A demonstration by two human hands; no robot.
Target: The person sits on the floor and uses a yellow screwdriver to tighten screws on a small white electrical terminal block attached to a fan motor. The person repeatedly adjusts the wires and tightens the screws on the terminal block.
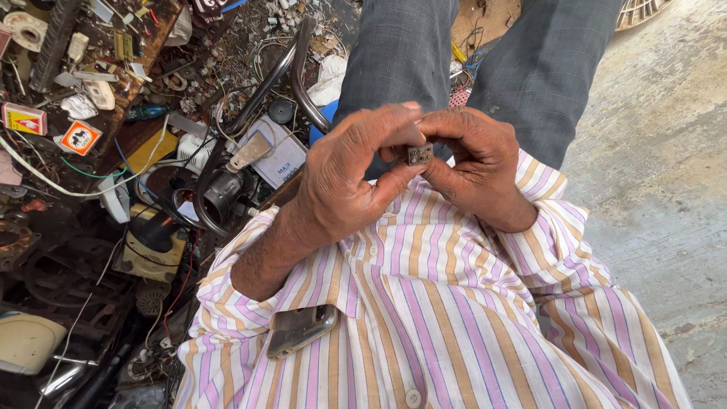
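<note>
Head view, looking down my own front: my hands meet just above my striped shirt (424,303), and between them sits a small metal block (419,154), dark grey, squarish, with what look like little holes or studs on the face turned toward me. My left hand (341,178) curls over it from the left, thumb and forefinger closed on the block's upper and near edge. My right hand (477,163) comes in from the right, fingers bent and bunched around the far side, so the piece is pinched from both sides at once. Neither hand is spread; both are drawn in tight.

I judge the block light for its bulk but hard and stiff, nothing that gives under pressure. Being so small and smooth-edged, it could slip or flip out of a loose grip, so the flat opposite faces are the place to hold, with fingertips only, leaving the studded face clear. I cannot tell whether anything delicate sticks out of its hidden sides.

Below the block, a phone (301,329) pokes from my shirt pocket. Beyond it are my grey trousers (401,53). Left of the block lies a cluttered heap of wires, metal parts and a black cylindrical part (219,193); right of it, bare concrete floor (659,151).
</note>
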